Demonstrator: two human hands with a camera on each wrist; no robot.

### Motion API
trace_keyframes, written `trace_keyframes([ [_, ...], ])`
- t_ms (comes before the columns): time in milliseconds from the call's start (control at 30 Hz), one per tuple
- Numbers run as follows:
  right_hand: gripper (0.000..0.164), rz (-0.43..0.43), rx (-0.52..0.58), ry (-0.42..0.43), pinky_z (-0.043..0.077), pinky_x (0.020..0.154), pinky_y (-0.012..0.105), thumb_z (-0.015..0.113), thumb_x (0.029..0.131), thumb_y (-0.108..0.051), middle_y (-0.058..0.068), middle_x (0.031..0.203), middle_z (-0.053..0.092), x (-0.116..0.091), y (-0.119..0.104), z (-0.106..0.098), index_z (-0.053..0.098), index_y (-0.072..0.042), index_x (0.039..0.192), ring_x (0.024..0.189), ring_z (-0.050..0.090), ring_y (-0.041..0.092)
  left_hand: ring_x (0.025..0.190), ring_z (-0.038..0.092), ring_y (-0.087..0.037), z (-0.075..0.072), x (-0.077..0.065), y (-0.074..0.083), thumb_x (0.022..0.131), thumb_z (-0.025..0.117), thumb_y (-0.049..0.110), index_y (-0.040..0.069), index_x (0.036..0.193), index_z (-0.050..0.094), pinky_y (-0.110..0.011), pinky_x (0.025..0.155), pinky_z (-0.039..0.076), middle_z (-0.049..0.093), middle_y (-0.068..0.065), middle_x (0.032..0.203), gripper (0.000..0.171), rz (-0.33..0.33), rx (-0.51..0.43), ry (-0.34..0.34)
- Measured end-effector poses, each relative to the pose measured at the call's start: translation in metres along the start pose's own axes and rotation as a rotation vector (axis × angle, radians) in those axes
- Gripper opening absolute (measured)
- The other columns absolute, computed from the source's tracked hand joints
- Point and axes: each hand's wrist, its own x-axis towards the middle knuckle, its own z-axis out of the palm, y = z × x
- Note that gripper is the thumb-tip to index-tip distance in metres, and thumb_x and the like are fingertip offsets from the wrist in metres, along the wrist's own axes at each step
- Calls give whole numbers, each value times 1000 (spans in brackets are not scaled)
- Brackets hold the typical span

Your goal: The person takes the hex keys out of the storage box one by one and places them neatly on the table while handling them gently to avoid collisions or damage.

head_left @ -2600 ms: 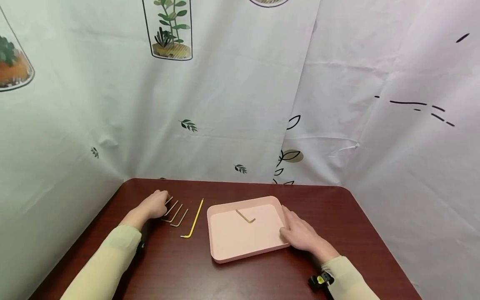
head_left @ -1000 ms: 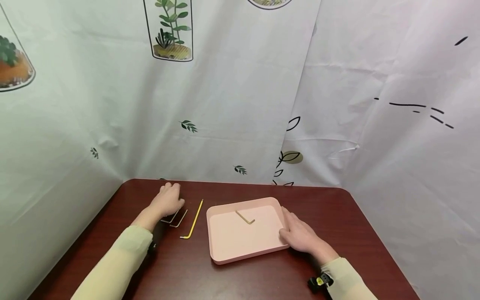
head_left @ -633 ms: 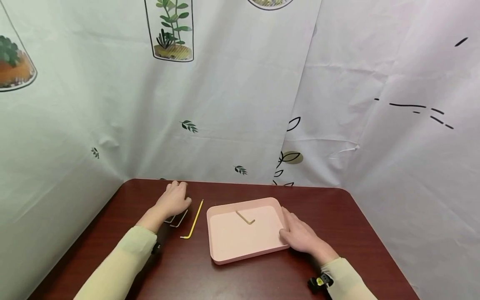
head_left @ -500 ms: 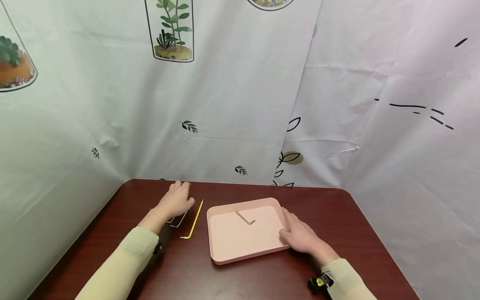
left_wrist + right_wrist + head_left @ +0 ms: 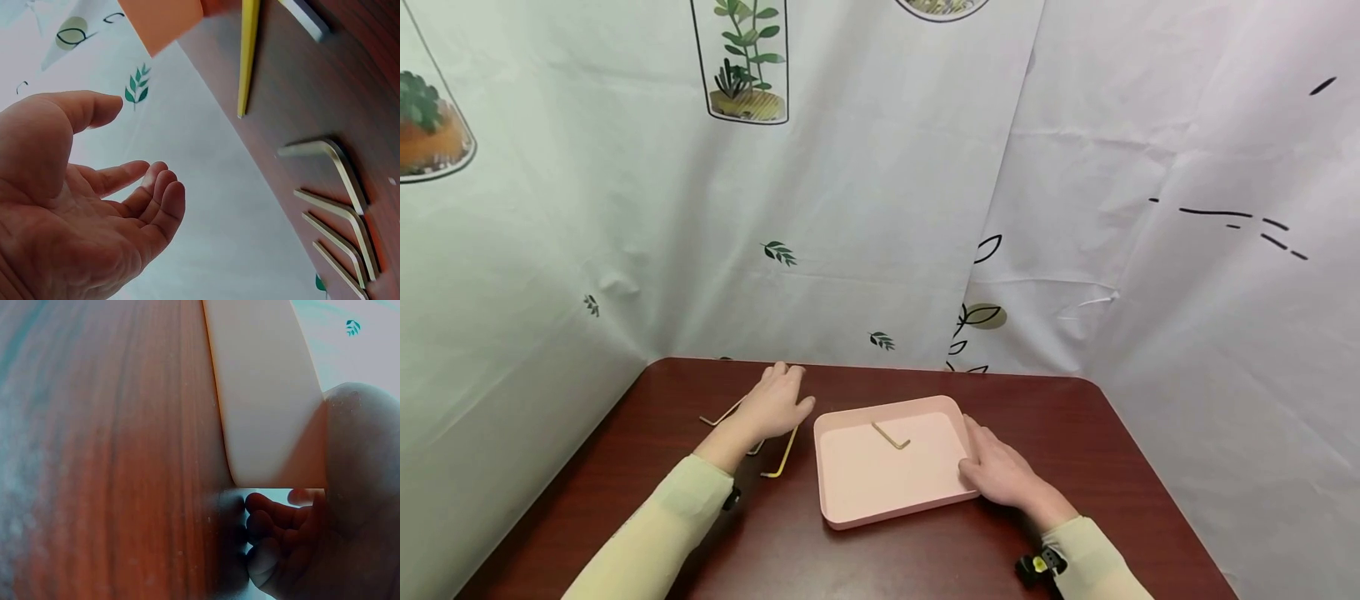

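My left hand (image 5: pixel 775 404) hovers over a row of L-shaped hex keys, its palm bare and fingers loosely bent in the left wrist view. It partly covers the row in the head view, where a leftmost hex key (image 5: pixel 721 414) and a yellow hex key (image 5: pixel 786 456) show beside it. Several brass-coloured hex keys (image 5: pixel 340 172) line up on the table in the left wrist view. At the right side of a pink tray (image 5: pixel 880 487), my right hand (image 5: pixel 1000 467) grips the rim, thumb inside and fingers outside. One brass-coloured hex key (image 5: pixel 891 436) lies in the tray.
The dark red-brown table (image 5: pixel 760 550) has rounded far corners. White printed fabric (image 5: pixel 865 208) hangs along its back and sides. The tray stands slightly angled, just right of the yellow hex key.
My left hand has moved right from the leftmost hex keys, across the row toward the yellow one, uncovering the leftmost key. The right hand and the tray have stayed in place.
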Motion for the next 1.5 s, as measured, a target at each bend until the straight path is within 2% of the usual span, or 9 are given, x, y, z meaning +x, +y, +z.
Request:
trace_keyframes([
  [200,82,3,4,-2,47,115,58,61,96,-16,24,167,48,-1,0,0,34,3,171,146,55,37,125,53,-47,3,-2,15,107,68,25,-13,149,54,-60,100,51,55,-32,135,58,16,23,-1],
  [500,81,4,8,2,46,116,58,61,97,-16,23,168,48,0,-1,0,34,3,171,147,54,37,123,55,-43,10,-4,32,107,70,26,-10,151,56,-59,101,52,57,-28,135,59,30,44,-12],
  [833,80,8,11,2,45,117,58,59,98,-16,23,169,47,1,2,1,33,3,171,148,53,38,118,55,-39,16,-2,48,104,71,24,-7,147,60,-54,97,53,59,-22,127,54,61,12,-14],
  [1167,81,-8,1,4,45,117,58,59,97,-19,23,168,47,2,4,1,34,3,171,148,53,38,108,56,-36,27,-3,62,100,71,17,-7,133,66,-51,93,54,61,-19,115,41,127,20,23],
  [1333,81,-15,2,1,45,118,60,60,96,-18,25,168,47,1,4,1,35,4,170,150,52,40,110,58,-36,31,-3,69,99,73,20,-4,130,68,-53,92,54,62,-16,115,39,126,27,2],
  [1500,82,-14,9,-2,44,118,60,60,96,-18,25,169,46,1,3,1,34,4,170,150,51,41,102,57,-32,34,-3,76,99,75,23,1,119,68,-50,88,52,59,-10,105,30,142,40,-16],
])
